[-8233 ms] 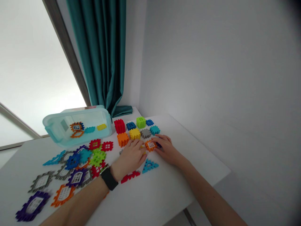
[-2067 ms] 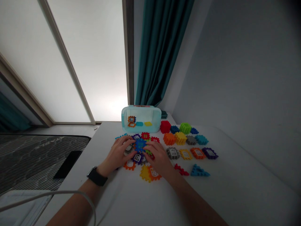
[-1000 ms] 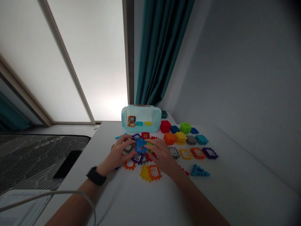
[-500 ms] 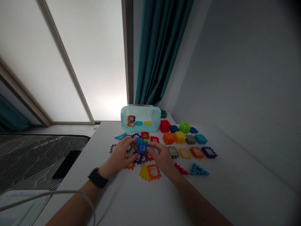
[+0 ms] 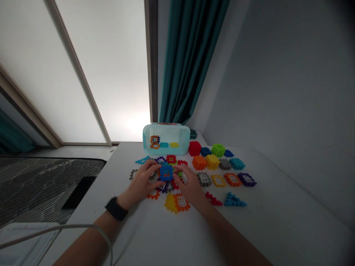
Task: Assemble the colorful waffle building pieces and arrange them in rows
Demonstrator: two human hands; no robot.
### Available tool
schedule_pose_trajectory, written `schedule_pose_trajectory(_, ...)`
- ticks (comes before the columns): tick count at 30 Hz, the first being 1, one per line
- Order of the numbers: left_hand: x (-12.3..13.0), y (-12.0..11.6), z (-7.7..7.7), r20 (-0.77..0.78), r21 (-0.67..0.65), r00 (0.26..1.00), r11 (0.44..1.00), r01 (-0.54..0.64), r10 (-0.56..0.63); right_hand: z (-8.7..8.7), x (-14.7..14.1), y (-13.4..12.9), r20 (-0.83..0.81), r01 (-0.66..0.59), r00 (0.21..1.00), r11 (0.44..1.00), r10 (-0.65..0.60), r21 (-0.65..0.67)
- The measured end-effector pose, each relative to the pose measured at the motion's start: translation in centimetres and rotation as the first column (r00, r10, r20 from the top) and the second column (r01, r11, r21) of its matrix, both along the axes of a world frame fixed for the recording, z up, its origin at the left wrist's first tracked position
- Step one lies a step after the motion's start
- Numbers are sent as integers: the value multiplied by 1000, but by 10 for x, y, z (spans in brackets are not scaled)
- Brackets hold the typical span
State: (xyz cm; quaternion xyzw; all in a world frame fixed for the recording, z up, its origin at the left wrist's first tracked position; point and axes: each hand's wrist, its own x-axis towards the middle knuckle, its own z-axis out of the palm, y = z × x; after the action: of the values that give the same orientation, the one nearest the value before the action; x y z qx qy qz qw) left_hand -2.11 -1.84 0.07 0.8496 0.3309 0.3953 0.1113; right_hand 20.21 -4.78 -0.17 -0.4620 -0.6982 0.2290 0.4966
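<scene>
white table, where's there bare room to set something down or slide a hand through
Bare stretches of the white table: near side, between left forearm and right forearm, below the yellow piece; and right of the blue triangle and outermost purple frame. Crowded: the pile around the blue square piece, between left hand and right hand.

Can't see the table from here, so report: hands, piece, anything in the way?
Left hand and right hand gripping blue piece from opposite sides. Loose pieces crowded close around it. Storage box behind them.
</scene>
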Motion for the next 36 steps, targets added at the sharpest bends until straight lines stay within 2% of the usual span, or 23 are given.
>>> schedule_pose_trajectory(3,0,-1,1,53,-49,999,999,4,-2,4,3,-2,203,-67,979,969,18,238)
schedule_pose_trajectory(8,1,-2,1,77,-123,997,992,8,1,1,6,-1,327,-118,945,924,-9,365)
schedule_pose_trajectory(20,1,-2,0,72,-131,997,991,18,-9,-2,7,1,393,-118,917,892,-71,436)
schedule_pose_trajectory(36,2,-2,-1,71,-88,997,996,-19,25,-1,5,-1,368,-111,928,898,-59,426)
